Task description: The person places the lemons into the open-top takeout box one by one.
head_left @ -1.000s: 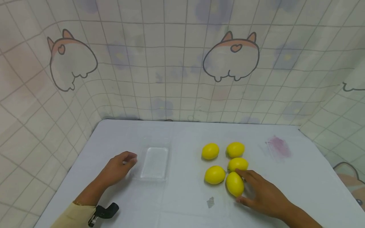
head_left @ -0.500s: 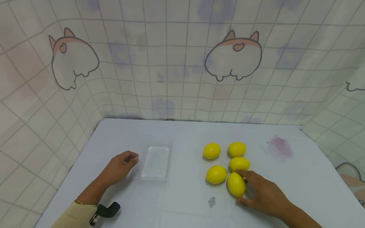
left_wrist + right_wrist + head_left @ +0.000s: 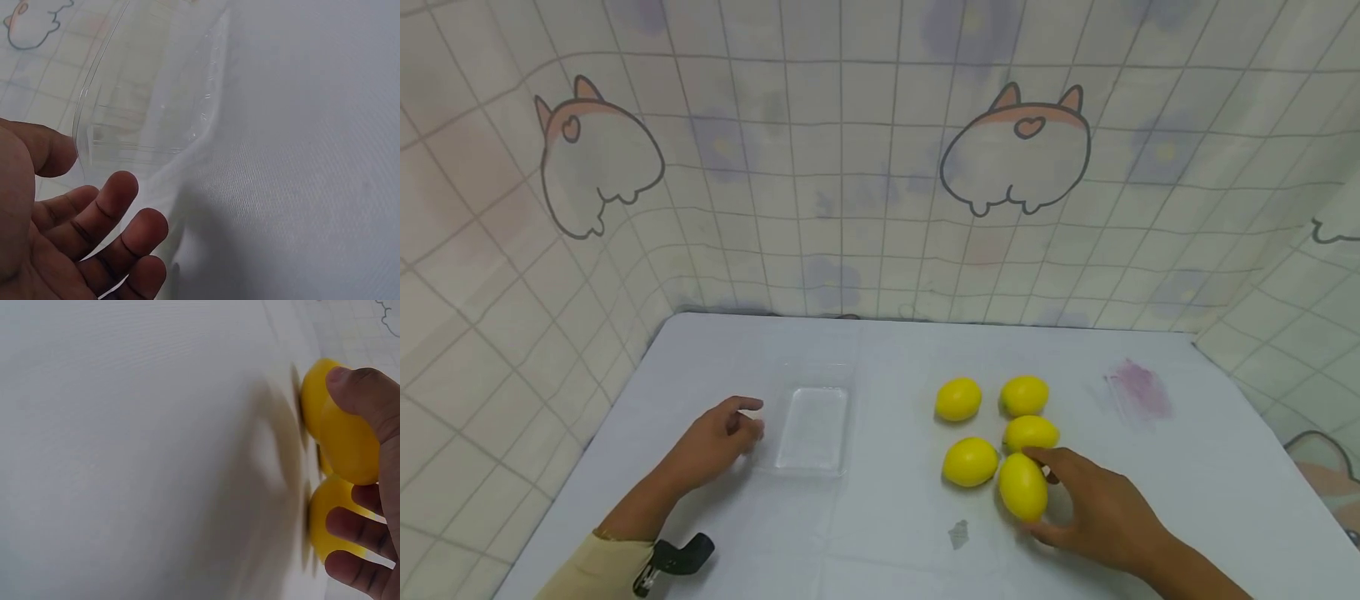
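Observation:
My right hand (image 3: 1101, 508) holds the nearest lemon (image 3: 1022, 487) between thumb and fingers, the thumb at its near end and a fingertip at its far end. In the right wrist view the thumb lies along this lemon (image 3: 351, 447), and the other fingers spread below it, in front of another lemon (image 3: 328, 515). My left hand (image 3: 715, 442) hovers with loosely bent fingers by the left side of a clear plastic container (image 3: 812, 429). In the left wrist view the thumb tip is right at the container's rim (image 3: 84, 94), with nothing between thumb and fingers.
More lemons lie close around the held one: one touching distance behind (image 3: 1030, 434), one to its left (image 3: 970, 462), two farther back (image 3: 958, 399). A grey patch (image 3: 958, 534) and a pink stain (image 3: 1138, 389) mark the white table (image 3: 880, 517). A patterned curtain (image 3: 865, 167) hangs behind.
The left thumb and index finger have spread slightly apart beside the container. The right hand stays at the same lemon, and the view has shifted a little.

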Action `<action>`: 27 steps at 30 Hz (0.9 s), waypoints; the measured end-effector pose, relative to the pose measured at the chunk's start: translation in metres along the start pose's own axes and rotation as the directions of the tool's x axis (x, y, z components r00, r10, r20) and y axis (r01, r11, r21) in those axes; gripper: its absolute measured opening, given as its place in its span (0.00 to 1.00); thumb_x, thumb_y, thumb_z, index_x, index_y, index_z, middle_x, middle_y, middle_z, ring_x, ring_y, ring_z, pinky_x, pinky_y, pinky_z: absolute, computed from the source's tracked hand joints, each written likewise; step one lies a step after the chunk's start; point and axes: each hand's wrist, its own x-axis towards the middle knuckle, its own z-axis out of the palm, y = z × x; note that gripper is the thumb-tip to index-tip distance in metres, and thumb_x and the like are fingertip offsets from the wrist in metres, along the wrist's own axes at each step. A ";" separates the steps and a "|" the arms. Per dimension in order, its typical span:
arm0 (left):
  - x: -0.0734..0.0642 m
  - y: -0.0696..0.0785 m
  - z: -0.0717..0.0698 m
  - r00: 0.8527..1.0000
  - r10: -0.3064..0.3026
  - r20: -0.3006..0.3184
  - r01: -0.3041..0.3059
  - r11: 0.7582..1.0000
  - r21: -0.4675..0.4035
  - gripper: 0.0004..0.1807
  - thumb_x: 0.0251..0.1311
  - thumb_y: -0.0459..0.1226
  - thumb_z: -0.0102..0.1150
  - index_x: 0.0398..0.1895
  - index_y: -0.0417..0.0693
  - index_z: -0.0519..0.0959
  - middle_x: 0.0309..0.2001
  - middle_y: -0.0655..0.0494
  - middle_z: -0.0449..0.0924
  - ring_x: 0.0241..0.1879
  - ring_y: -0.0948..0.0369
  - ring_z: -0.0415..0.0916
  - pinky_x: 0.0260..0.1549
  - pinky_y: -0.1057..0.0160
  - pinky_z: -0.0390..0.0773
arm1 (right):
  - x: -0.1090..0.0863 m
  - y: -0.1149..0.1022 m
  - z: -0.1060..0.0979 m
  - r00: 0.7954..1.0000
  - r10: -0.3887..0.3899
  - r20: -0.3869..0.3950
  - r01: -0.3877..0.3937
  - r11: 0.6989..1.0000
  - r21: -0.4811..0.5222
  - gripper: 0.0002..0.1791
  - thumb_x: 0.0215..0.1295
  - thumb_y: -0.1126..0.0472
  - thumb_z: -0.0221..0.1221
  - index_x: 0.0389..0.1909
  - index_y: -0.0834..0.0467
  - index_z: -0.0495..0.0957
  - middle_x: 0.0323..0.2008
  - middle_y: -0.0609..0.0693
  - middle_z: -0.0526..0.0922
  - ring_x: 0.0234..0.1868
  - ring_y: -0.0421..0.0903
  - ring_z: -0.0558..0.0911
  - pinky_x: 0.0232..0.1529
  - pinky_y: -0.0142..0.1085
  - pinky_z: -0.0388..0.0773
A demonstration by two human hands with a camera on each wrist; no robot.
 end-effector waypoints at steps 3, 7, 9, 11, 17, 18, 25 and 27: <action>-0.001 0.000 -0.002 1.000 0.017 0.008 -0.017 1.000 -0.001 0.21 0.73 0.40 0.53 0.65 0.40 0.73 0.41 0.54 0.82 0.36 0.57 0.76 0.31 0.57 0.77 | 0.004 -0.001 -0.004 0.999 -0.023 -0.041 0.023 1.000 0.003 0.50 0.42 0.39 0.80 0.67 0.50 0.72 0.49 0.38 0.80 0.41 0.37 0.80 0.34 0.33 0.79; -0.002 -0.001 -0.003 0.999 0.040 0.015 -0.040 0.999 0.008 0.20 0.74 0.41 0.55 0.62 0.40 0.76 0.40 0.54 0.82 0.35 0.57 0.76 0.31 0.57 0.77 | 0.013 -0.003 -0.010 0.996 -0.044 -0.081 0.045 0.999 0.005 0.51 0.42 0.39 0.80 0.68 0.49 0.71 0.51 0.40 0.81 0.42 0.38 0.81 0.35 0.34 0.80; -0.002 -0.002 -0.003 0.999 0.049 0.016 -0.049 0.999 0.014 0.20 0.73 0.41 0.57 0.62 0.40 0.76 0.40 0.54 0.82 0.35 0.57 0.76 0.31 0.57 0.77 | 0.018 -0.006 -0.014 0.995 -0.043 -0.092 0.044 0.999 0.001 0.51 0.43 0.39 0.80 0.69 0.49 0.71 0.50 0.40 0.81 0.42 0.38 0.81 0.36 0.36 0.81; -0.002 -0.003 -0.004 0.998 0.056 0.015 -0.056 0.998 0.024 0.20 0.73 0.41 0.57 0.62 0.40 0.76 0.42 0.54 0.82 0.36 0.57 0.76 0.32 0.58 0.77 | 0.024 -0.009 -0.016 0.994 -0.043 -0.102 0.043 0.999 0.002 0.50 0.45 0.38 0.79 0.69 0.50 0.71 0.51 0.41 0.81 0.42 0.38 0.81 0.37 0.38 0.82; -0.003 -0.003 -0.004 0.997 0.074 0.022 -0.075 0.997 0.025 0.21 0.72 0.41 0.59 0.62 0.40 0.76 0.44 0.53 0.82 0.39 0.58 0.77 0.34 0.58 0.77 | 0.041 -0.018 -0.018 0.992 -0.040 -0.116 0.046 0.998 0.050 0.49 0.48 0.39 0.78 0.69 0.50 0.70 0.50 0.43 0.81 0.44 0.41 0.82 0.36 0.40 0.81; -0.004 -0.003 -0.004 0.997 0.073 0.024 -0.074 0.997 0.021 0.21 0.72 0.41 0.59 0.62 0.40 0.76 0.44 0.53 0.82 0.40 0.58 0.77 0.34 0.58 0.78 | 0.044 -0.020 -0.017 0.993 -0.037 -0.113 0.044 0.997 0.063 0.49 0.48 0.40 0.78 0.70 0.50 0.69 0.50 0.43 0.81 0.45 0.42 0.82 0.36 0.41 0.81; -0.005 -0.002 -0.004 0.997 0.076 0.021 -0.077 0.997 0.019 0.20 0.72 0.41 0.59 0.62 0.40 0.76 0.44 0.53 0.82 0.41 0.58 0.77 0.35 0.58 0.77 | 0.060 -0.033 -0.014 0.998 0.002 -0.055 0.004 0.995 0.095 0.50 0.50 0.35 0.75 0.71 0.51 0.68 0.52 0.45 0.81 0.49 0.47 0.83 0.38 0.45 0.81; -0.005 -0.002 -0.004 0.997 0.079 0.019 -0.079 0.997 0.022 0.20 0.72 0.41 0.59 0.62 0.40 0.76 0.44 0.53 0.81 0.41 0.58 0.77 0.35 0.58 0.77 | 0.064 -0.037 -0.013 0.999 0.016 -0.044 -0.012 0.996 0.093 0.51 0.49 0.33 0.75 0.71 0.51 0.69 0.52 0.46 0.81 0.49 0.48 0.83 0.39 0.45 0.81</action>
